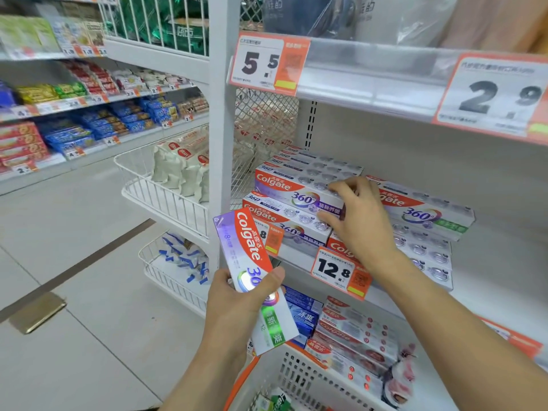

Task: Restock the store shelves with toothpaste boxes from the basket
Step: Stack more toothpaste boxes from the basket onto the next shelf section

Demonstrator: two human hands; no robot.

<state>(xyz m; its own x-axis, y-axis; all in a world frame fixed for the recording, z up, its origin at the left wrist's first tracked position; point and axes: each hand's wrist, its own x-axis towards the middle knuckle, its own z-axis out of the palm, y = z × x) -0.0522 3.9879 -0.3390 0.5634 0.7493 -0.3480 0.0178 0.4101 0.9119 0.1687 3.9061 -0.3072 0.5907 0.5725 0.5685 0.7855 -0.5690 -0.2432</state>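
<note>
1. While the left hand (237,304) grips a toothpaste box (255,280) low in front of the shelf upright, its thumb lies across the printed face and the fingers curl behind.
2. That box stands nearly upright, tilted a little to the left, its lower end just above the basket (299,378).
3. The right hand (360,221) reaches onto the middle shelf (299,253), fingers bent over the end of the upper purple box (296,191), thumb touching the box beneath.
4. Stacked toothpaste boxes fill this shelf, purple ones on the left, a green-marked box (427,215) just right of the hand.
5. A price tag reading 12.8 (341,272) hangs on the shelf edge below the right wrist.
6. More boxes lie on the lower shelf (353,330), beside the basket.
</note>
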